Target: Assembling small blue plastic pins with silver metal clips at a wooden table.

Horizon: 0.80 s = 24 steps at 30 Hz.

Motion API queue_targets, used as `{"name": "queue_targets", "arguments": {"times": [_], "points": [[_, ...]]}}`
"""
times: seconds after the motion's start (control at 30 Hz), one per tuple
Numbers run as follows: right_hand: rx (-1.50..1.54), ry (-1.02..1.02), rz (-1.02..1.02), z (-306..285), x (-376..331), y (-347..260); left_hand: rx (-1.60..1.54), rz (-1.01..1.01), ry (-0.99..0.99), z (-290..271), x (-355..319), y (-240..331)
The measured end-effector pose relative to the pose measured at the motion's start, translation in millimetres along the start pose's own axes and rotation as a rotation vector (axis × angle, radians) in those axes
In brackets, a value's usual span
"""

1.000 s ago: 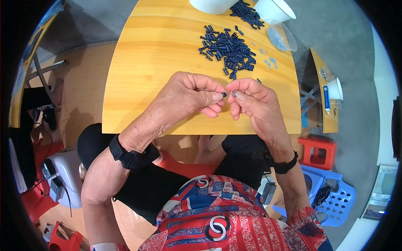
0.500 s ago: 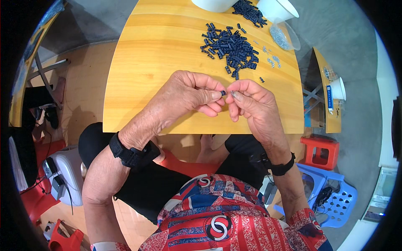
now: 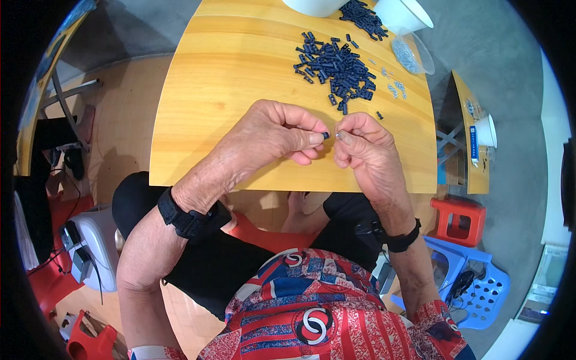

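Note:
Over the near part of the table my left hand (image 3: 281, 137) pinches a small black plastic piece (image 3: 326, 135) between thumb and forefinger. Just right of it, my right hand (image 3: 369, 147) has its thumb and forefinger closed on a tiny silvery metal piece (image 3: 338, 135), too small to tell its exact kind. A narrow gap parts the two pieces. Beyond my hands lies a loose pile of similar black plastic pieces (image 3: 339, 69). Several small silvery metal pieces (image 3: 396, 90) are scattered to the right of that pile.
The wooden table (image 3: 222, 72) also carries a second black heap (image 3: 363, 19), a white tub (image 3: 403, 15) and a clear container of metal pieces (image 3: 408, 55) at its far right. A red stool (image 3: 459, 221) and a blue plastic stool (image 3: 483, 294) stand on the right.
My hands have drawn slightly apart, widening the gap between the black piece and the metal piece. The table has shifted a little in view.

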State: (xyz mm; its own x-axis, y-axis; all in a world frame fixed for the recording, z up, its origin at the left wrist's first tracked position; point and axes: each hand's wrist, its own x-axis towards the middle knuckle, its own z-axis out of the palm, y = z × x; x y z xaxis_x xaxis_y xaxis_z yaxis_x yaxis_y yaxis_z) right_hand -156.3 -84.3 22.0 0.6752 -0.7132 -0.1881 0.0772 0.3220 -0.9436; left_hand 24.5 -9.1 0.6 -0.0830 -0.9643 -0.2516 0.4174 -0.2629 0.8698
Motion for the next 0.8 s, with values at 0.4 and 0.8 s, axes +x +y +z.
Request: {"name": "queue_targets", "arguments": {"times": [0.4, 0.8], "points": [[-0.220, 0.025, -0.100, 5.4, 2.5, 0.6, 0.008, 0.032, -0.031, 0.1, -0.1, -0.8], [-0.743, 0.051, -0.361, 8.3, -1.2, -1.6, 0.027, 0.010, -0.055, 2.7, 1.0, -3.6]]}}
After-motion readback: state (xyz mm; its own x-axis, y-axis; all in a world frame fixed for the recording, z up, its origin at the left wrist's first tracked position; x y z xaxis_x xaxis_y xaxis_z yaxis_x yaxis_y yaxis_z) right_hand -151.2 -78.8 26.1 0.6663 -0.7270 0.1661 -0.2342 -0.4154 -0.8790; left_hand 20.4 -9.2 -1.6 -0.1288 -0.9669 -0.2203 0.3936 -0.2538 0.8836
